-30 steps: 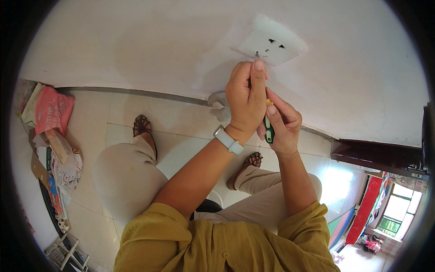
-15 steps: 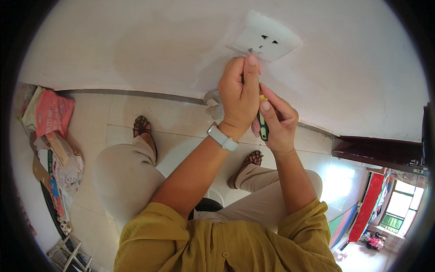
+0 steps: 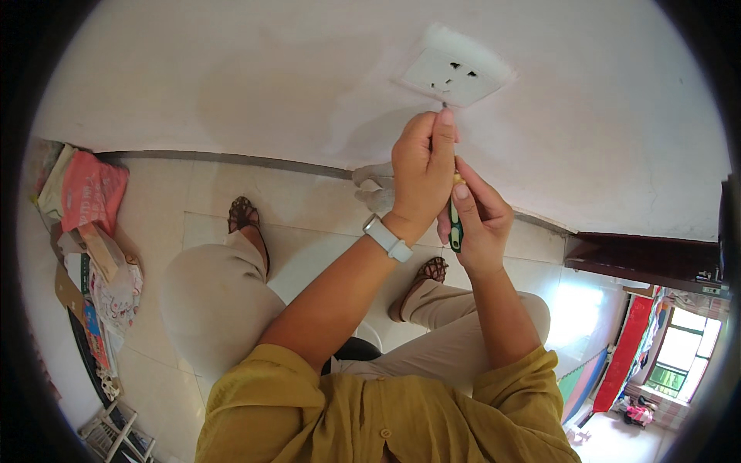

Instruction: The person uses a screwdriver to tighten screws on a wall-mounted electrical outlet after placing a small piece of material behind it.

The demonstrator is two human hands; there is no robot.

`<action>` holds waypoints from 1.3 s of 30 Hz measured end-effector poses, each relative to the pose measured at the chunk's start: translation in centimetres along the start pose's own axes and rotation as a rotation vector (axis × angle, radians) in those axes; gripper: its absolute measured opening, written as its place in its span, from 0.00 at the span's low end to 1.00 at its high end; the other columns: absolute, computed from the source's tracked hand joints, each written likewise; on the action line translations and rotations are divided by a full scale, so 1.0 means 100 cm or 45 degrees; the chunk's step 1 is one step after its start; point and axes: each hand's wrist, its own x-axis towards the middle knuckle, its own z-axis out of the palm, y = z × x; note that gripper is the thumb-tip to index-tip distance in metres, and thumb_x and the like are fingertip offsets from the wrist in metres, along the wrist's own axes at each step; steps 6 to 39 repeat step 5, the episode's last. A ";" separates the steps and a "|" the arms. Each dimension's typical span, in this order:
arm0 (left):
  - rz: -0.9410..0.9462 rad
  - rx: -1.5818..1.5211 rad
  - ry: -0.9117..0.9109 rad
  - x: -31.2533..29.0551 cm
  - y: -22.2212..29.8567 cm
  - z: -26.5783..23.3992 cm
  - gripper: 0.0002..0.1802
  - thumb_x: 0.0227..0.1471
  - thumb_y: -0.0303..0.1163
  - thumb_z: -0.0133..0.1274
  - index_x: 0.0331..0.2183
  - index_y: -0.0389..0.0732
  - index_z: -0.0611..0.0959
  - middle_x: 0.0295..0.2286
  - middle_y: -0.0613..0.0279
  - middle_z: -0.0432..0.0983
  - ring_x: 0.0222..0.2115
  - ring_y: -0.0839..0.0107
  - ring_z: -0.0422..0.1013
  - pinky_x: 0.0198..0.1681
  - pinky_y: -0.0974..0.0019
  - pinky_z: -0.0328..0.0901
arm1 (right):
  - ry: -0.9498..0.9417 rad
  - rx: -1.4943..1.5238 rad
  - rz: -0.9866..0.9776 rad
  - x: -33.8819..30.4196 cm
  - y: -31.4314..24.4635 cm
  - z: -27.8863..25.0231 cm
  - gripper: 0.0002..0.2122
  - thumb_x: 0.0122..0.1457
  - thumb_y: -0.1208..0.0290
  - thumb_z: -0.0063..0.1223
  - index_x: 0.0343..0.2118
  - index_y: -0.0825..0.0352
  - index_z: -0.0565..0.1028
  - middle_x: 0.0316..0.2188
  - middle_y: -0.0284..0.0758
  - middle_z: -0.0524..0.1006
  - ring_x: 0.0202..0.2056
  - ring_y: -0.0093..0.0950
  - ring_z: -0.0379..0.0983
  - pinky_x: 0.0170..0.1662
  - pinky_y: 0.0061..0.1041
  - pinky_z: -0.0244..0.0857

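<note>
A white wall socket (image 3: 455, 71) with dark slots is set in the pale wall ahead of me. Just below its lower edge, my left hand (image 3: 424, 166) is closed, thumb and fingers pinched around the front part of a screwdriver (image 3: 455, 228). A small dark tip pokes out above the thumb; whether a screw sits on it I cannot make out. Lower down, my right hand (image 3: 482, 220) grips the screwdriver's green and yellow handle. Most of the shaft is hidden by the left hand. A pale watch (image 3: 387, 238) is on my left wrist.
Bags and packages, with a red bag (image 3: 93, 189) among them, lie along the left side. A greyish object (image 3: 374, 199) rests at the wall's foot. A dark wooden piece of furniture (image 3: 641, 258) stands at right, before a window (image 3: 683, 347). My feet are on the tiled floor.
Both hands and the screwdriver have shifted slightly down and right, back from the socket's lower slots. More of the socket's lower part now shows.
</note>
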 end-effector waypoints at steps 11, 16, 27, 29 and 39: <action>0.044 -0.011 -0.002 -0.006 -0.001 0.004 0.19 0.60 0.39 0.43 0.22 0.37 0.72 0.20 0.62 0.67 0.20 0.71 0.62 0.25 0.68 0.59 | 0.010 -0.278 -0.126 -0.009 -0.003 -0.003 0.17 0.62 0.72 0.47 0.52 0.71 0.68 0.33 0.36 0.77 0.16 0.20 0.66 0.18 0.17 0.61; 0.044 -0.011 -0.002 -0.006 -0.001 0.004 0.19 0.60 0.39 0.43 0.22 0.37 0.72 0.20 0.62 0.67 0.20 0.71 0.62 0.25 0.68 0.59 | 0.010 -0.278 -0.126 -0.009 -0.003 -0.003 0.17 0.62 0.72 0.47 0.52 0.71 0.68 0.33 0.36 0.77 0.16 0.20 0.66 0.18 0.17 0.61; 0.044 -0.011 -0.002 -0.006 -0.001 0.004 0.19 0.60 0.39 0.43 0.22 0.37 0.72 0.20 0.62 0.67 0.20 0.71 0.62 0.25 0.68 0.59 | 0.010 -0.278 -0.126 -0.009 -0.003 -0.003 0.17 0.62 0.72 0.47 0.52 0.71 0.68 0.33 0.36 0.77 0.16 0.20 0.66 0.18 0.17 0.61; 0.044 -0.011 -0.002 -0.006 -0.001 0.004 0.19 0.60 0.39 0.43 0.22 0.37 0.72 0.20 0.62 0.67 0.20 0.71 0.62 0.25 0.68 0.59 | 0.010 -0.278 -0.126 -0.009 -0.003 -0.003 0.17 0.62 0.72 0.47 0.52 0.71 0.68 0.33 0.36 0.77 0.16 0.20 0.66 0.18 0.17 0.61; 0.044 -0.011 -0.002 -0.006 -0.001 0.004 0.19 0.60 0.39 0.43 0.22 0.37 0.72 0.20 0.62 0.67 0.20 0.71 0.62 0.25 0.68 0.59 | 0.010 -0.278 -0.126 -0.009 -0.003 -0.003 0.17 0.62 0.72 0.47 0.52 0.71 0.68 0.33 0.36 0.77 0.16 0.20 0.66 0.18 0.17 0.61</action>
